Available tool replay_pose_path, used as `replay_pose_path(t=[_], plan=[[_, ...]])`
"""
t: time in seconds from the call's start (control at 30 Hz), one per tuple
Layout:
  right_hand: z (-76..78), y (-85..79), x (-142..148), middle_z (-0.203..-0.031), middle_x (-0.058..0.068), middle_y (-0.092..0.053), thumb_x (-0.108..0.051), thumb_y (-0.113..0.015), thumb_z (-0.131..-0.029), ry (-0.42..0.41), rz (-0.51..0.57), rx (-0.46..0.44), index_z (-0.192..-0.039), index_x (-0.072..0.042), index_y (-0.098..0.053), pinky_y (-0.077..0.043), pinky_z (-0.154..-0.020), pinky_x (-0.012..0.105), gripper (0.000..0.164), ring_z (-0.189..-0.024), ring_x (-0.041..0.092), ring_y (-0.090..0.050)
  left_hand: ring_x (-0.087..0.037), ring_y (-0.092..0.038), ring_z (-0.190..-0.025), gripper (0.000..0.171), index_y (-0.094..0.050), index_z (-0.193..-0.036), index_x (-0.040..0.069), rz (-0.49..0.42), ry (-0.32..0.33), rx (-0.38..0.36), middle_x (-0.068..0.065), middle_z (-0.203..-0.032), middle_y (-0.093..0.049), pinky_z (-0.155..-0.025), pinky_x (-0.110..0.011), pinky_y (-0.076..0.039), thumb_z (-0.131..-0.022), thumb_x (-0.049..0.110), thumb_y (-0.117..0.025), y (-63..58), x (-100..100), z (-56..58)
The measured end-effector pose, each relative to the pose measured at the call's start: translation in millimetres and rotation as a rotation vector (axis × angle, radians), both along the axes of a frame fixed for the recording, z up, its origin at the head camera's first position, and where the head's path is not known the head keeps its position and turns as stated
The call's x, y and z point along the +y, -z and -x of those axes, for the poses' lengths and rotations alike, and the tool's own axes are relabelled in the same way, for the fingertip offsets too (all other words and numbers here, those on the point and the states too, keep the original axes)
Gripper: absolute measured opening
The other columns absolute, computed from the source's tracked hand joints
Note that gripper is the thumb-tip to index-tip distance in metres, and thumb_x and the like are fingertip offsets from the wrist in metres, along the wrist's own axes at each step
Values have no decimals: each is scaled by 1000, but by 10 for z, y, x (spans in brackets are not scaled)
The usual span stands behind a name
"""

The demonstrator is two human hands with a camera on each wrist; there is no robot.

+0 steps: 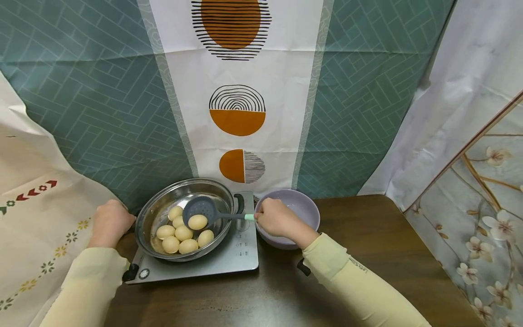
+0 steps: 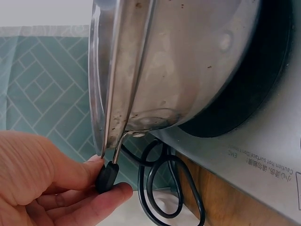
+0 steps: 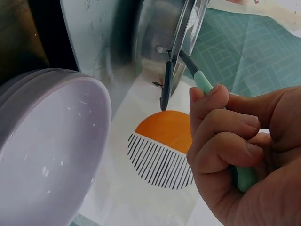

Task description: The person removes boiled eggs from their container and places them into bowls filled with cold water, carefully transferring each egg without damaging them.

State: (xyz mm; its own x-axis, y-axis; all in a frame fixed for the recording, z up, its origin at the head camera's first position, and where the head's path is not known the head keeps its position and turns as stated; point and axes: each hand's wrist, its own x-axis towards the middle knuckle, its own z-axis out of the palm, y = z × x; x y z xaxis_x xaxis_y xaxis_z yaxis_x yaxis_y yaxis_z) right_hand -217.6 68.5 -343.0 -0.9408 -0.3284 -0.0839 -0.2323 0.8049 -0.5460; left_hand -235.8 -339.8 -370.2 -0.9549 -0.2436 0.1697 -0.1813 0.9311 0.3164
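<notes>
A wide steel pan (image 1: 224, 194) holds several pale, peeled-looking eggs (image 1: 184, 233). My left hand (image 1: 109, 222) pinches the pan's black side handle (image 2: 107, 178) between thumb and fingers, as the left wrist view shows. Curled round the mint-green handle (image 3: 203, 81) of a grey slotted skimmer is my right hand (image 1: 275, 218). The skimmer's perforated head (image 1: 200, 205) is over the pan with one egg (image 1: 198, 222) on it. Below and behind my right hand stands a light purple bowl (image 1: 304, 209); its inside is partly hidden by the hand in the head view.
The pan sits on a silver induction cooker (image 1: 222, 265) on a dark wooden table (image 1: 269, 290). A looped black cord (image 2: 181, 181) lies near the left handle. Another black pan handle (image 3: 166, 89) juts toward the bowl. Patterned cloth (image 1: 241, 68) hangs behind.
</notes>
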Motion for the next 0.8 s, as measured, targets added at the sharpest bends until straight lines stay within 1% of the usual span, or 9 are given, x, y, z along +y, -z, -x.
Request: replay_pose_path(t=[0.17,0.33,0.4,0.53,0.63,0.8], plan=[[15,-5,7,-45,-6,-32,-24,-52,-93,3,29,-26,-50,-18,-45,-24,-42,24,44,-41,10,-28,-36,-51,-55,29,-46,-46,8,-2,-4,-3,-16,-54,-55,-47,-41,-39,-69,14,-63,0,-13,-5],[25,-19,55,-47,-5,-42,-23,-52,-94,22,50,-48,-51,-16,-50,-24,-43,24,43,-42,10,-29,-39,-51,-56,27,-48,-48,5,10,3,2,-20,-57,-56,-47,-42,-39,-69,14,-63,-2,-13,15],[26,-28,86,-51,-4,-48,-23,-52,-94,39,53,-48,-54,-15,-55,-25,-44,24,41,-44,11,-31,-37,-51,-55,26,-48,-49,6,8,7,3,-20,-56,-56,-47,-41,-39,-69,14,-63,2,-6,31],[31,-50,157,-60,-2,-58,-23,-53,-93,66,60,-42,-63,-14,-63,-29,-45,25,33,-47,12,-37,-32,-50,-52,29,-46,-47,9,-9,-1,-7,-12,-50,-54,-45,-36,-37,-70,13,-62,12,10,48],[34,-70,215,-66,-1,-60,-23,-53,-93,76,67,-45,-69,-13,-65,-30,-47,25,29,-49,13,-40,-28,-47,-50,30,-44,-46,10,-24,-14,-15,-7,-47,-50,-43,-34,-36,-70,12,-61,16,7,39],[37,-111,326,-67,1,-60,-23,-53,-94,85,71,-56,-73,-13,-67,-30,-47,26,27,-49,13,-39,-28,-46,-50,31,-45,-45,10,-26,-14,-7,-6,-45,-47,-44,-34,-35,-70,11,-62,21,-11,8]])
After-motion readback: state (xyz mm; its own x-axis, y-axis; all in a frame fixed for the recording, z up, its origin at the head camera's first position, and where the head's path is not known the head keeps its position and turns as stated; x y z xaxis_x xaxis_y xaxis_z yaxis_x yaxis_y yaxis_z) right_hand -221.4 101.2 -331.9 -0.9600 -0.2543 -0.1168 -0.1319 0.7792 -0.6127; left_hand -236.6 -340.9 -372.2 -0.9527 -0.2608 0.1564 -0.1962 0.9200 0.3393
